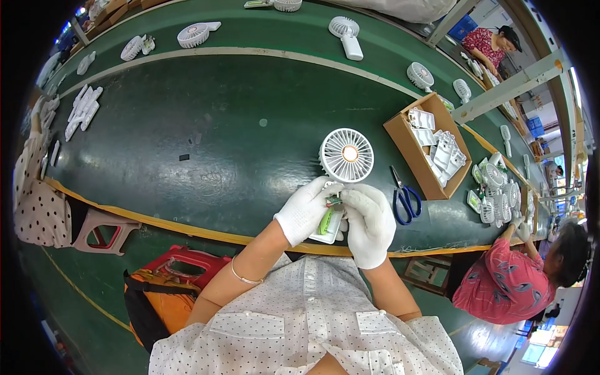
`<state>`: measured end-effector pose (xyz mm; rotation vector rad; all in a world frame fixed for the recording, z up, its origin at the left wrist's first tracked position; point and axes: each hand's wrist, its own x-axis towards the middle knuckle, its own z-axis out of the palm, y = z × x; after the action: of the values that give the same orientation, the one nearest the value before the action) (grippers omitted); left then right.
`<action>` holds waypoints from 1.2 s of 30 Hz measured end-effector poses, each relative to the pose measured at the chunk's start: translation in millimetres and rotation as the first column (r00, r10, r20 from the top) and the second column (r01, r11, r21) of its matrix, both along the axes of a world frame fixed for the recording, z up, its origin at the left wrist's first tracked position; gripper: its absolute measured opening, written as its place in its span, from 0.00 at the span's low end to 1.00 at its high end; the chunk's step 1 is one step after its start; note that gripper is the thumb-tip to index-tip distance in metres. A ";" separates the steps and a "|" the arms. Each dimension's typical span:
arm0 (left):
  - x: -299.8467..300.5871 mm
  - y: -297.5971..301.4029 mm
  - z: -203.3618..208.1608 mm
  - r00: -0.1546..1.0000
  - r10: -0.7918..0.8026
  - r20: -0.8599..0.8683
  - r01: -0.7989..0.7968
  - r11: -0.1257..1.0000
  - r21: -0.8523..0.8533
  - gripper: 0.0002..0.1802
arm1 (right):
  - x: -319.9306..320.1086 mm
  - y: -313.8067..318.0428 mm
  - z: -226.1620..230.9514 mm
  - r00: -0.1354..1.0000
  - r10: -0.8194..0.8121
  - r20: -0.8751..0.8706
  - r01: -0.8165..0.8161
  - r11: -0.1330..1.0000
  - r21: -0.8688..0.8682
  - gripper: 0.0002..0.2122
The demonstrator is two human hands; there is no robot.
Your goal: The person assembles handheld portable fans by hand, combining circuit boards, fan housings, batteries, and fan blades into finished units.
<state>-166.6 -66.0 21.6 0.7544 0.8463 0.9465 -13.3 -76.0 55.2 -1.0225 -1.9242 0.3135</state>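
A white handheld fan (347, 155) lies in front of me, its round grille away from me and its handle opened toward me. Inside the handle shows a bright green battery (325, 221). A small green circuit board (334, 200) sits at the top of the handle, between my fingertips. My left hand (304, 210), in a white glove, is closed with its fingertips pinching at the board. My right hand (369, 226), also gloved, is closed round the handle's right side, its thumb and forefinger at the board. The fingertips partly hide the board.
Right of my hands lie blue-handled scissors (407, 201). Beyond them stands a cardboard box (407, 145) of white plastic parts. White pieces (83, 111) lie far left. Several fans line the green belt (262, 34). A co-worker in red (509, 281) sits at right, beside piled fans (495, 194).
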 end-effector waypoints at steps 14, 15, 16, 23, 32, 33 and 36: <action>-1.4 0.8 9.1 0.967 0.012 0.254 0.043 0.977 -0.210 0.21 | 11.2 4.7 -6.1 0.975 -0.132 -0.181 0.037 0.891 -0.453 0.09; -2.3 0.9 9.9 0.967 -0.006 0.257 0.060 0.977 -0.205 0.21 | 13.5 5.5 -6.4 0.989 -0.120 -0.089 0.074 0.912 -0.404 0.10; -2.6 1.2 10.2 0.965 -0.025 0.260 0.078 0.977 -0.199 0.21 | 15.9 6.2 -6.5 0.989 -0.118 -0.087 0.073 0.911 -0.406 0.10; 0.1 4.1 1.6 0.964 0.009 0.266 0.051 0.975 -0.216 0.17 | 15.6 6.6 -11.6 0.994 -0.081 0.074 0.094 0.978 -0.186 0.11; -0.7 6.6 -4.7 0.941 0.023 0.337 0.063 0.968 -0.242 0.16 | 20.9 14.4 -7.7 0.973 0.013 0.230 -0.005 0.999 -0.039 0.13; -0.7 6.9 -4.9 0.944 0.019 0.330 0.064 0.969 -0.240 0.16 | 21.3 14.7 -7.1 0.967 0.025 0.252 -0.017 0.999 -0.036 0.13; 1.9 5.3 -4.1 0.949 0.039 0.312 0.045 0.965 -0.257 0.17 | 18.5 11.7 -5.3 0.950 0.018 0.312 -0.022 1.000 0.010 0.14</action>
<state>-164.8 -60.7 17.5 0.3625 0.6697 0.9014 5.2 -64.3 49.9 -1.0953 -2.2177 0.1558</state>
